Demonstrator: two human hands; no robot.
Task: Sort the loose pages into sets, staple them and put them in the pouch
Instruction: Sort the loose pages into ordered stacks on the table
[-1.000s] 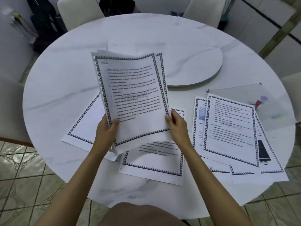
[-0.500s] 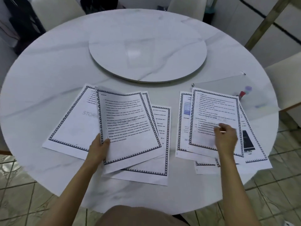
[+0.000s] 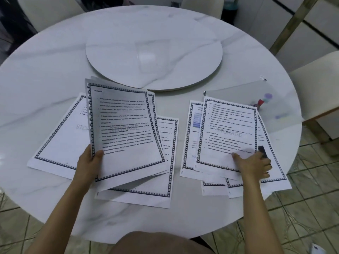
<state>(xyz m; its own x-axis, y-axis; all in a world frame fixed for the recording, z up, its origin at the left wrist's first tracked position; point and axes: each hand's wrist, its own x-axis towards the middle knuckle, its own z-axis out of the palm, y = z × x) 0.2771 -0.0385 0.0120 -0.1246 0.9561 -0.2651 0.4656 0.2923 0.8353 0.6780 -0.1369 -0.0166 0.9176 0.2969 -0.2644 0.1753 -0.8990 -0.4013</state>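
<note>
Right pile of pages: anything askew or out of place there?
Yes. The right pile is fanned crookedly, sheets at differing angles, and its near right corner overhangs the table edge beside the right hand. Nothing looks torn.

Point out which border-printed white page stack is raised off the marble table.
The white page stack gripped by the left hand, tilted upward; the other pages lie flat.

**Surroundings: table, turntable, seating, floor**

A round white marble table (image 3: pixel 55 57) lies under both grips. A matching turntable (image 3: pixel 119 52) sits on it, beyond the left hand (image 3: pixel 89 162) and the right hand (image 3: pixel 255 164). One of the cream chairs (image 3: pixel 315 76) stands right of the right hand's grip, and another is far beyond the left. Beige patterned floor tiles (image 3: pixel 302 208) show nearside and right.
</note>
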